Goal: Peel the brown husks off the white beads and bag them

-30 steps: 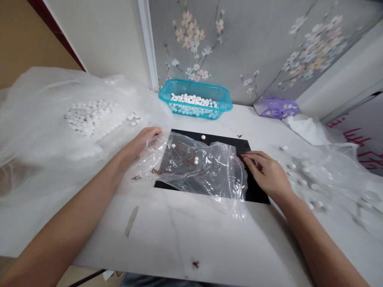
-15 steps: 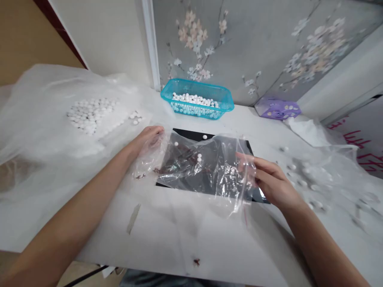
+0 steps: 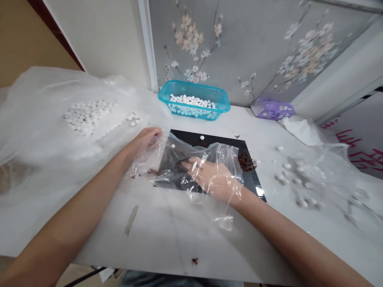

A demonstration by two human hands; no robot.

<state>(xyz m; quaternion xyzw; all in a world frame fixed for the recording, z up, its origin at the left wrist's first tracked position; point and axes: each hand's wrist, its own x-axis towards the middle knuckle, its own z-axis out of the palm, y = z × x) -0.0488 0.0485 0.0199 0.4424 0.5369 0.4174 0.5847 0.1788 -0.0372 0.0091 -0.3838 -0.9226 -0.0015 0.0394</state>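
Observation:
A clear plastic bag (image 3: 220,153) lies crumpled across a black rectangular board (image 3: 254,179) on the table. My left hand (image 3: 146,137) is closed on the bag's left end, its fingertips partly hidden by the film. Inside the bag, my right hand (image 3: 214,177) reaches leftward over the board with its fingers stretched out. Small brown pieces (image 3: 153,172) show near the bag's left part, too small to make out. A pile of similar brown pieces (image 3: 246,162) sits on the board's right side. One white ball (image 3: 202,138) rests near the board's far edge.
A blue plastic basket (image 3: 194,113) of white balls stands at the back. On the left, a translucent bag (image 3: 44,103) has many white balls. A purple packet (image 3: 273,109) and another clear bag with white balls (image 3: 311,171) lie on the right.
My right hand has gone from the board's right edge into the bag and moved left. The brown pile on the right is now uncovered. My left hand keeps its place on the bag.

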